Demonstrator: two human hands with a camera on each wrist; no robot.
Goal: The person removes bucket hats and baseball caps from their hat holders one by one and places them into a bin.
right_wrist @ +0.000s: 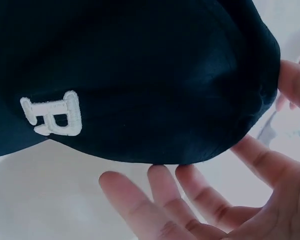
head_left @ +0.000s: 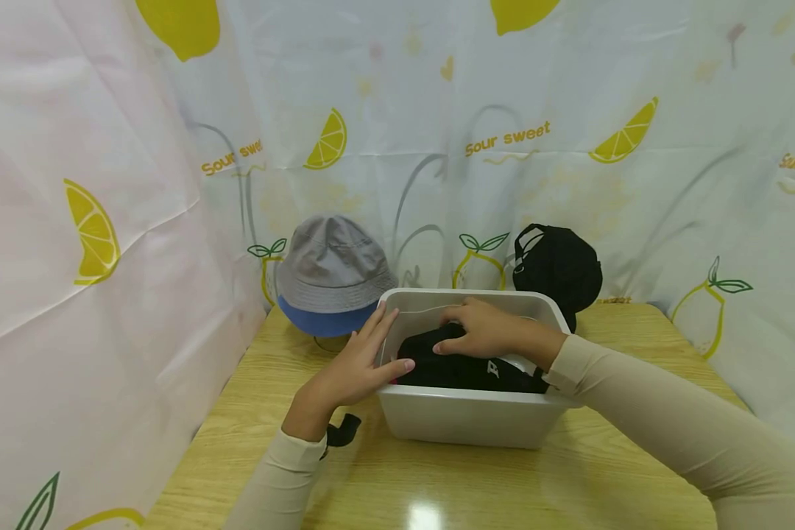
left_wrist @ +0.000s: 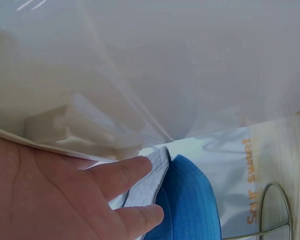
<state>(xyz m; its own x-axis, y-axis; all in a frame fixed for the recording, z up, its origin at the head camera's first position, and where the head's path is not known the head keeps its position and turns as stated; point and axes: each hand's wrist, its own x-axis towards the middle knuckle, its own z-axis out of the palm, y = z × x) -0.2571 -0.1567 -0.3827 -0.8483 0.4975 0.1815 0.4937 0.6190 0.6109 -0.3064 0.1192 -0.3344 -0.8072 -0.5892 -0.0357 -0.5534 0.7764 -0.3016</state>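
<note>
A black baseball cap (head_left: pixel 447 372) with a white embroidered letter lies inside the white plastic bin (head_left: pixel 464 419). My right hand (head_left: pixel 486 331) reaches into the bin and holds the cap by its rounded crown. In the right wrist view, the thumb and fingertips meet the edge of the crown, and the white letter (right_wrist: pixel 55 115) faces the camera. My left hand (head_left: pixel 358 372) rests on the bin's left rim, its fingers straight along the outside and the thumb over the inside. Much of the bin's floor is hidden by the cap and right hand.
Behind the bin on the left, a grey bucket hat (head_left: pixel 334 258) with a blue brim sits on a wire stand (left_wrist: pixel 275 200). Another black cap (head_left: pixel 556 269) stands at the back right. A lemon-printed curtain (head_left: pixel 384 88) surrounds the wooden table (head_left: pixel 397 482).
</note>
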